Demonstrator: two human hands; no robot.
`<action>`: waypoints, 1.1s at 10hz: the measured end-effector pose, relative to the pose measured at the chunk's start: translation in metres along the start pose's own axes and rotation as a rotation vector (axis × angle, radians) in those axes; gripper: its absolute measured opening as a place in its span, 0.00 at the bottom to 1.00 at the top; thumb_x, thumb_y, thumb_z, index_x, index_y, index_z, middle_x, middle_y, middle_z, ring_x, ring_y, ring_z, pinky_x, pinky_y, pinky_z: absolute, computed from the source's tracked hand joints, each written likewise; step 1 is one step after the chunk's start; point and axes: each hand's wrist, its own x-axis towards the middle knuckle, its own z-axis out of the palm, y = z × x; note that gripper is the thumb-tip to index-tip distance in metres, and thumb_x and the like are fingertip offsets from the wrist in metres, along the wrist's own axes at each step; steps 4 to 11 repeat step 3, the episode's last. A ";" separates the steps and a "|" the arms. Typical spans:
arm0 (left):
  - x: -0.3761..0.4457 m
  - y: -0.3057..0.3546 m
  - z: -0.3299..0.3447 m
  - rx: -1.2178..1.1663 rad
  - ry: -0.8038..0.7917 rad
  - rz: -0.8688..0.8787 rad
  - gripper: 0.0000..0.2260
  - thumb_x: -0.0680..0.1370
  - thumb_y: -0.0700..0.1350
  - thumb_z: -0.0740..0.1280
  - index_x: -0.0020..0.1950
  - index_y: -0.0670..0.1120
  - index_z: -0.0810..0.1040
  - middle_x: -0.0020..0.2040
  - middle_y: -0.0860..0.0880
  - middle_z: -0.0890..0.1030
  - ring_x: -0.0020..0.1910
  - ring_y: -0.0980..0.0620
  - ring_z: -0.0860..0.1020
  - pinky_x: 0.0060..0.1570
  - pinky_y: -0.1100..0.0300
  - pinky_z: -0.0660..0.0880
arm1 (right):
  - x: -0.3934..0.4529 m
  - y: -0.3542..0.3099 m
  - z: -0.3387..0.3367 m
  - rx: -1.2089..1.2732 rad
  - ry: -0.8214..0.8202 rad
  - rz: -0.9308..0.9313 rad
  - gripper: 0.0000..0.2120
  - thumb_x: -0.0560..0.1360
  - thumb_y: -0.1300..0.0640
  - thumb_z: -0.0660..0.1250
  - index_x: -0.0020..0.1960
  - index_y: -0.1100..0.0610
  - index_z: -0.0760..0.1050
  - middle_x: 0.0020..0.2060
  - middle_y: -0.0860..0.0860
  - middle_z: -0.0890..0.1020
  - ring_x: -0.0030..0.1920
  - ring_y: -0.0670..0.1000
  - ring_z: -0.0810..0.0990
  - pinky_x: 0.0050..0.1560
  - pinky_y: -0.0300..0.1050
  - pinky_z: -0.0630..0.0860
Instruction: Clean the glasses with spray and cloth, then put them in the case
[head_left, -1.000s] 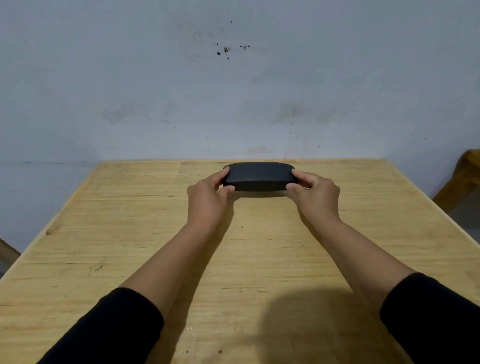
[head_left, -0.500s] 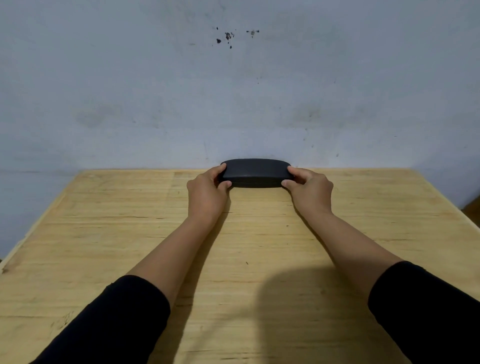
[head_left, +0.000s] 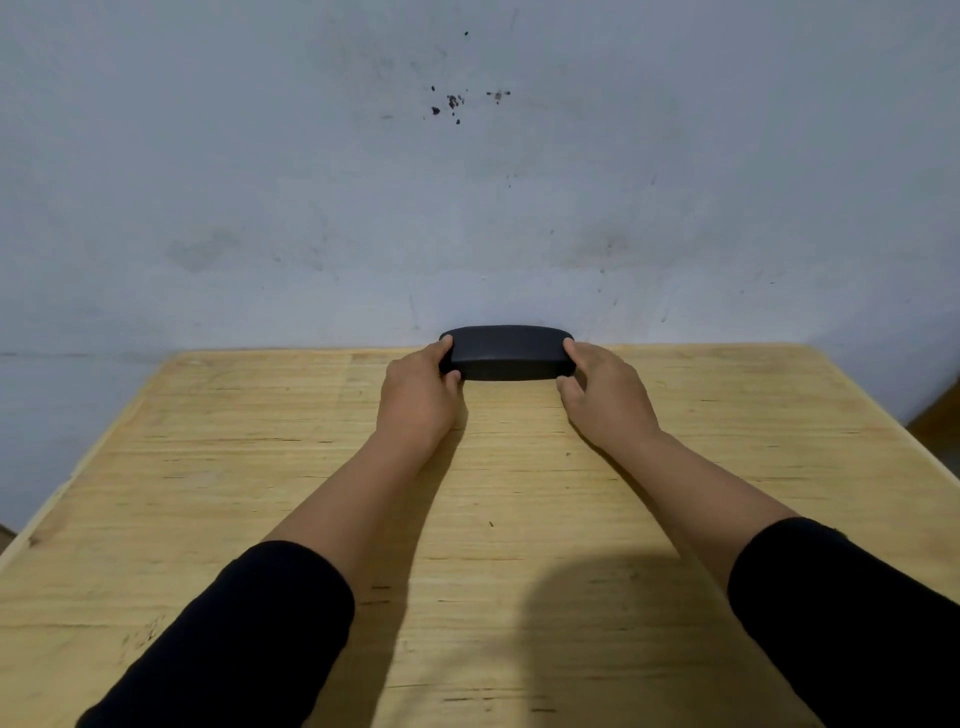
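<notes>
A black oval glasses case (head_left: 506, 352), closed, lies at the far edge of the wooden table (head_left: 260, 467), close to the wall. My left hand (head_left: 418, 397) grips its left end with thumb below and fingers above. Its right end sits between the fingers and thumb of my right hand (head_left: 605, 395). No glasses, spray bottle or cloth can be seen.
A pale blue-grey wall (head_left: 467, 208) rises right behind the table's far edge. A brown wooden piece of furniture (head_left: 943, 410) shows at the right edge of the view. My black sleeves cover both forearms near the bottom.
Both hands have pushed the closed case away from me, from the table's middle back to its far edge by the wall. The view has tilted slightly upward.
</notes>
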 end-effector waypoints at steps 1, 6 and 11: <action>-0.007 0.002 -0.001 0.124 -0.042 0.034 0.23 0.77 0.45 0.63 0.72 0.47 0.62 0.60 0.45 0.76 0.55 0.47 0.75 0.47 0.61 0.68 | -0.007 -0.001 -0.004 -0.188 -0.126 0.002 0.30 0.79 0.51 0.59 0.77 0.54 0.50 0.76 0.53 0.56 0.75 0.52 0.54 0.71 0.48 0.59; -0.035 0.016 -0.013 0.306 -0.014 0.117 0.21 0.80 0.48 0.58 0.71 0.42 0.61 0.67 0.43 0.69 0.66 0.46 0.66 0.65 0.54 0.65 | -0.033 -0.009 -0.019 -0.311 -0.097 -0.018 0.31 0.79 0.47 0.58 0.76 0.55 0.51 0.76 0.53 0.56 0.76 0.53 0.53 0.72 0.49 0.57; -0.035 0.016 -0.013 0.306 -0.014 0.117 0.21 0.80 0.48 0.58 0.71 0.42 0.61 0.67 0.43 0.69 0.66 0.46 0.66 0.65 0.54 0.65 | -0.033 -0.009 -0.019 -0.311 -0.097 -0.018 0.31 0.79 0.47 0.58 0.76 0.55 0.51 0.76 0.53 0.56 0.76 0.53 0.53 0.72 0.49 0.57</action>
